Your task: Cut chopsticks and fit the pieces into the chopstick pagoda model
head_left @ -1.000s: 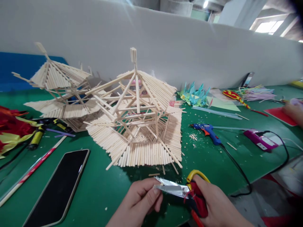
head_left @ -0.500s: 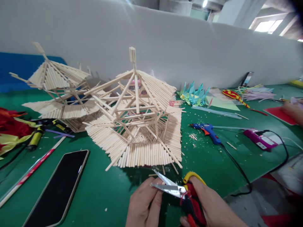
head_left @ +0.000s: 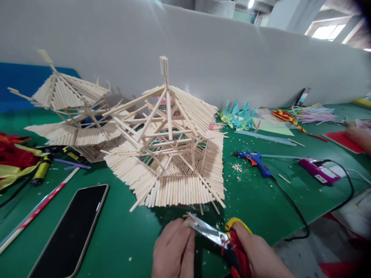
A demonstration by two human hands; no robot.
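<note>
My right hand [head_left: 255,247] grips a pair of scissors [head_left: 211,233] with red, black and yellow handles. Its blades point left, nearly together, at the fingertips of my left hand [head_left: 174,247]. Those fingers are pinched on a thin wooden stick [head_left: 196,223], of which only a pale tip shows between the blades. Just beyond both hands stands a pavilion model [head_left: 171,189] built from wooden sticks. Its upper roof is covered on the right side and bare framing at the front.
A second stick pavilion [head_left: 72,96] stands at the left. A phone [head_left: 72,227] lies near my left hand. To the right are a blue glue gun [head_left: 255,160] with a cord, a purple power block [head_left: 319,171] and folded blue paper [head_left: 239,114]. Another person's hand [head_left: 359,135] is at the far right.
The scissor blades have closed from wider apart onto the stick's tip. Both hands have shifted slightly, the left one a little to the left.
</note>
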